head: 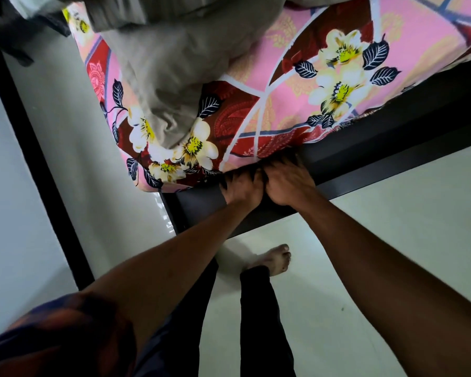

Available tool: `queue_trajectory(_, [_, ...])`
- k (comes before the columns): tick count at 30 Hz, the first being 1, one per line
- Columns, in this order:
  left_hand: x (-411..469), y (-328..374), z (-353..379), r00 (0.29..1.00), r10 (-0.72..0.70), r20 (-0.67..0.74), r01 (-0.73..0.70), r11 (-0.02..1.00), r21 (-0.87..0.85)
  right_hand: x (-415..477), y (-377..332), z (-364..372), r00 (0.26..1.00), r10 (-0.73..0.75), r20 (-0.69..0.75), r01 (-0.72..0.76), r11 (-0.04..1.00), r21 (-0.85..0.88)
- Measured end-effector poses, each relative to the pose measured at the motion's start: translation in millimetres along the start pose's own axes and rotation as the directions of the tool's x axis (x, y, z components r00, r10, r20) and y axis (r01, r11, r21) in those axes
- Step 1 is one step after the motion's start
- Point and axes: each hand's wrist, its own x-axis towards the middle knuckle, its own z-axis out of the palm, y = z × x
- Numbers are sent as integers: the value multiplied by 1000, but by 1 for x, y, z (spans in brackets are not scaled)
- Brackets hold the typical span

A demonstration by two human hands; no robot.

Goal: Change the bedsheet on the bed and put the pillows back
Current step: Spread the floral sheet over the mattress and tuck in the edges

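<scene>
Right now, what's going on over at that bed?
A person is bent forward with the left hand and right hand side by side at the lower edge of the flowered sheet, where it meets the dark bed frame. It looks like tucking in. The fingers are blurred, so the grip is unclear. A crumpled grey cloth lies on top of the sheet.

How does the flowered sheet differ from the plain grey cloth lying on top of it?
The flowered sheet is pink and red with blossoms; the grey cloth is one plain colour. The sheet lies flat and smooth; the cloth is bunched and creased. Both lie on the bed.
</scene>
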Motion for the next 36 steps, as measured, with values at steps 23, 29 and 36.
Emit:
queue_trajectory(23, [0,26,5,1000,6,12,-4,983,-186,17,24,-12,993,21,117,-15,999,-49])
queue_trajectory(29, [-50,35,-15,975,214,-54,-221,944,-243,6,18,-24,992,-22,126,16,999,50])
queue_trajectory(36, [-62,101,-57,812,534,-235,-569,814,-118,-53,77,-95,979,190,-71,-143,896,420])
